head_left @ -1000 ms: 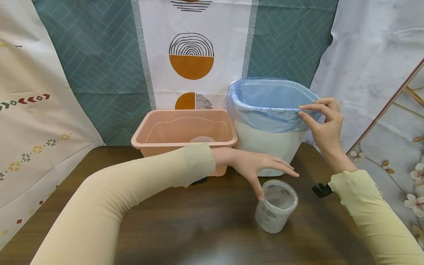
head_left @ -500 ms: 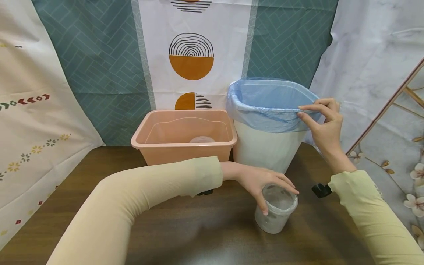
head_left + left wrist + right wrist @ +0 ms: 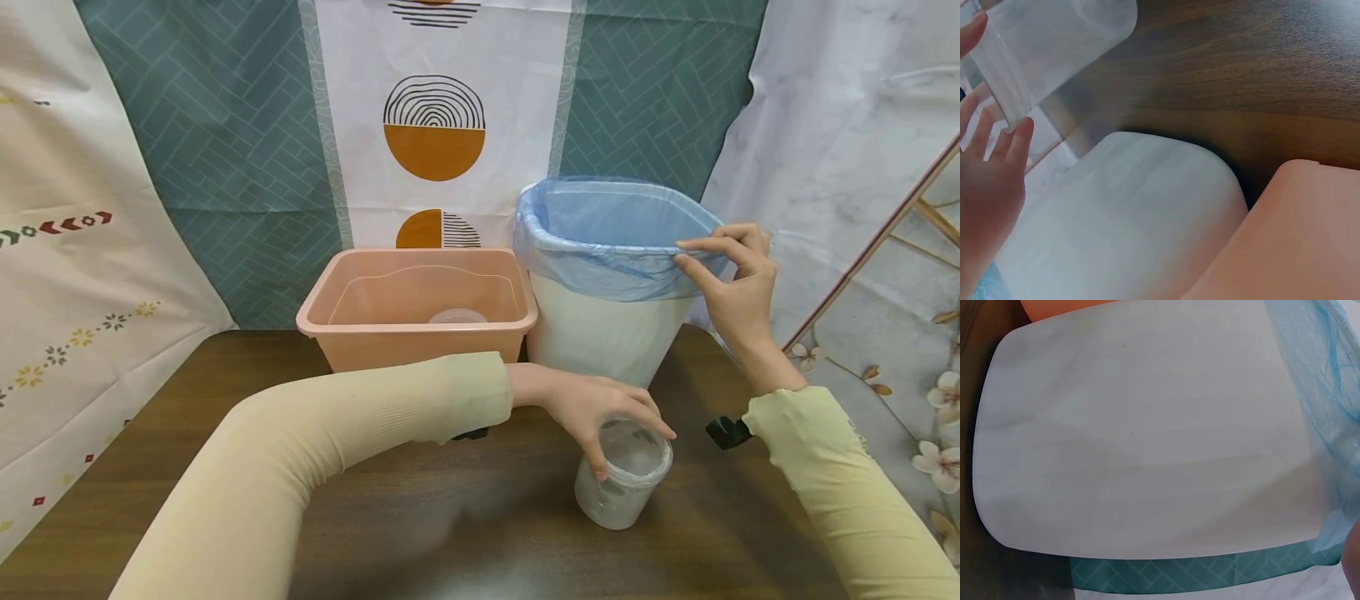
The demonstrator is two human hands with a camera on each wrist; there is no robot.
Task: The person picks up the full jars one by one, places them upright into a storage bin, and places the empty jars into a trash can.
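Note:
A clear, frosted plastic jar (image 3: 615,496) stands upright on the dark wood table, its mouth uncovered. My left hand (image 3: 592,406) grips it from above around the rim, thumb on the near side and fingers on the far side. In the left wrist view, fingertips press the ridged neck of the jar (image 3: 1054,47). Farther back, a white bin (image 3: 600,333) is lined with a blue plastic bag (image 3: 615,279) folded over its edge. My right hand (image 3: 738,283) pinches the bag and the bin's rim at the front right corner between thumb and fingers.
A peach plastic tub (image 3: 420,342) sits left of the bin, right up against it, with a round clear item (image 3: 457,316) inside. Patterned cloths hang behind and at both sides of the table (image 3: 390,542).
My left hand has come down and slightly right onto the jar, closing its fingers around the rim. The jar has barely shifted. My right hand stays at the bin's edge.

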